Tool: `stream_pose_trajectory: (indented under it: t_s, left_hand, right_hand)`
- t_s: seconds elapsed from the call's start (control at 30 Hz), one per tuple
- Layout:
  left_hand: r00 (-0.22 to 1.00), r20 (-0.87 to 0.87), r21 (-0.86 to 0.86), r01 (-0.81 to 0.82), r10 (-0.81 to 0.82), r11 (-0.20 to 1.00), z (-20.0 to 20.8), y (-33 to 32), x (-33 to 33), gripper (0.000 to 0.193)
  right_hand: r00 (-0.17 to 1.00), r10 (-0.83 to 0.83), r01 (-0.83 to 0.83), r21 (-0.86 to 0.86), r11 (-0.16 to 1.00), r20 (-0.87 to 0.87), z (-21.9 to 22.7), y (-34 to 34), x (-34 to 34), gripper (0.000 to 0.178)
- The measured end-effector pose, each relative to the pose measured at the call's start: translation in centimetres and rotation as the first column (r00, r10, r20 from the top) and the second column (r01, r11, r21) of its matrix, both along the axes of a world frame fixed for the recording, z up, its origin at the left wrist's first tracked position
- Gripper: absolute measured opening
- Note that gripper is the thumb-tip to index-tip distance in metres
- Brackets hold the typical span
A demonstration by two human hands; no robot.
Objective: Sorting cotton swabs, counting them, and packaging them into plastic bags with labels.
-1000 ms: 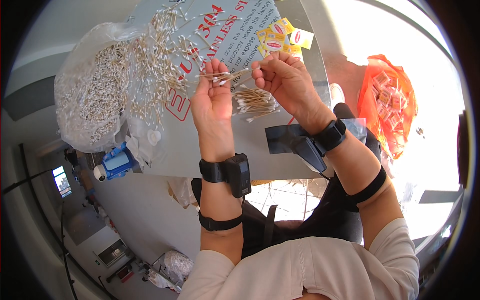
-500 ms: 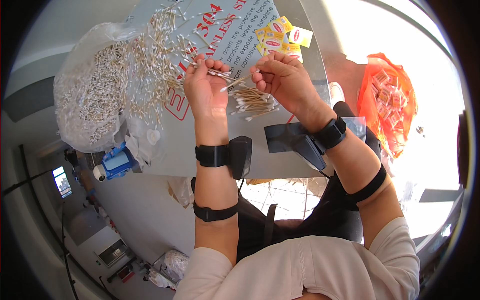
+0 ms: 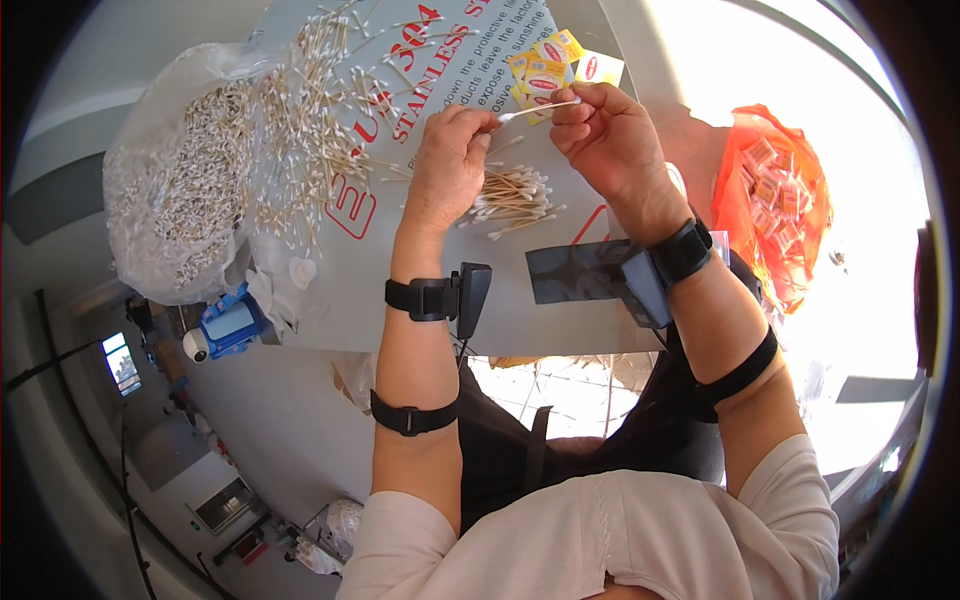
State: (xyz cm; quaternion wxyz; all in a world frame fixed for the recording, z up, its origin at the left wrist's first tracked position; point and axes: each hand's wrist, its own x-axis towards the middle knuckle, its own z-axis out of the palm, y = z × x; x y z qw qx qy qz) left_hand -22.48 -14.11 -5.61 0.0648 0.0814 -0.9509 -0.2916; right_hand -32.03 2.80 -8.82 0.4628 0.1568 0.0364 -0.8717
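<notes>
My right hand (image 3: 618,150) pinches one end of a cotton swab (image 3: 540,108), and the swab's other white tip reaches toward the fingers of my left hand (image 3: 447,165). My left hand is closed, its back turned up. Swab ends poke out on both sides of it, while the rest of what it holds is hidden under the fingers. Just right of my left hand, a neat bundle of cotton swabs (image 3: 515,195) lies on the metal table (image 3: 400,270). Many loose cotton swabs (image 3: 320,130) are scattered farther left.
A large clear plastic bag (image 3: 180,170) full of swabs stands at the left. Yellow-and-white small packets (image 3: 545,75) lie beyond my right hand. A dark flat sheet (image 3: 570,273) is near the front edge. An orange bag (image 3: 740,200) of small packs sits off the table's right.
My left hand has turned from palm up to back up and shifted right. My right hand has moved up and right with a swab pinched in it.
</notes>
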Motion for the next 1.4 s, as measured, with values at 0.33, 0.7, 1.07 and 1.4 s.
stream_pose_trajectory:
  t_s: [0.33, 0.7, 1.07, 1.4]
  left_hand:
    - [0.809, -0.098, 0.048, -0.578, 0.580, 0.814, -0.9, -5.7, 6.4, 0.024]
    - [0.968, 0.024, -0.360, -0.225, 0.251, 0.905, 0.8, -6.3, 7.9, 0.036]
    - [0.987, 0.129, -0.379, -0.042, 0.098, 0.925, 1.0, -3.9, 9.8, 0.017]
    - [0.987, -0.120, -0.389, -0.142, 0.103, 0.910, 0.6, -2.8, 9.4, 0.017]
  right_hand:
    - [0.999, 0.041, -0.039, 0.069, 0.997, -0.025, 0.3, 0.0, 0.4, 0.023]
    - [0.995, 0.098, -0.095, 0.075, 0.993, -0.026, 0.3, -0.3, 0.7, 0.018]
    - [0.995, 0.094, -0.093, 0.043, 0.995, -0.019, 0.0, -0.6, 0.7, 0.016]
    - [0.996, 0.094, -0.093, 0.052, 0.994, -0.002, 0.4, -0.4, 0.8, 0.018]
